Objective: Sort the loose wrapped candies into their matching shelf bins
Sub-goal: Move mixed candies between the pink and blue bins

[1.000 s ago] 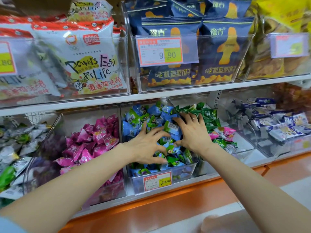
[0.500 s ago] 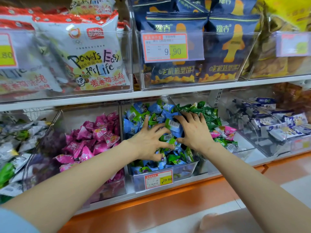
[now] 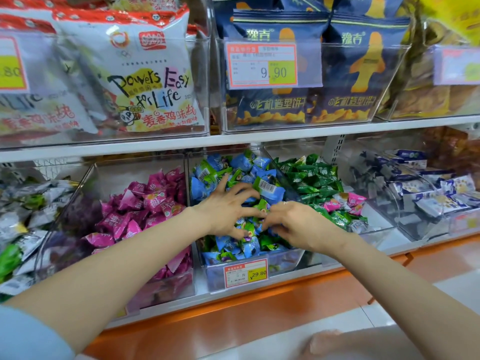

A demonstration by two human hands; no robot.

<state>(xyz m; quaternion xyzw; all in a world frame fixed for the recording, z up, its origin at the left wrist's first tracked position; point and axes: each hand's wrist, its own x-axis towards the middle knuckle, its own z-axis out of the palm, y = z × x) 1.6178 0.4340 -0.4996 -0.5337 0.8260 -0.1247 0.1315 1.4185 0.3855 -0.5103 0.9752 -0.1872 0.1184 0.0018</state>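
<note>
A clear middle bin (image 3: 283, 265) holds mixed blue and light-green wrapped candies (image 3: 246, 165). My left hand (image 3: 226, 206) lies on this pile with fingers spread and curved. My right hand (image 3: 298, 224) is at the front of the same pile, its fingers curled down into the candies; whether they hold one is hidden. A green candy (image 3: 262, 206) sits between the fingertips of both hands. The bin to the left holds pink candies (image 3: 145, 203). Dark green candies (image 3: 317, 178) fill the bin to the right, with a few stray pink candies (image 3: 349, 201) among them.
A price tag (image 3: 245, 272) hangs on the middle bin's front. Blue-and-white packets (image 3: 415, 188) fill the far-right bin, grey and green ones (image 3: 26, 203) the far-left. The upper shelf (image 3: 233, 141) carries snack bags close above the bins. An orange ledge (image 3: 233, 320) runs below.
My right hand has pulled back from the rear of the middle bin toward its front and its fingers have curled. My left hand stays spread on the pile. The camera has moved closer.
</note>
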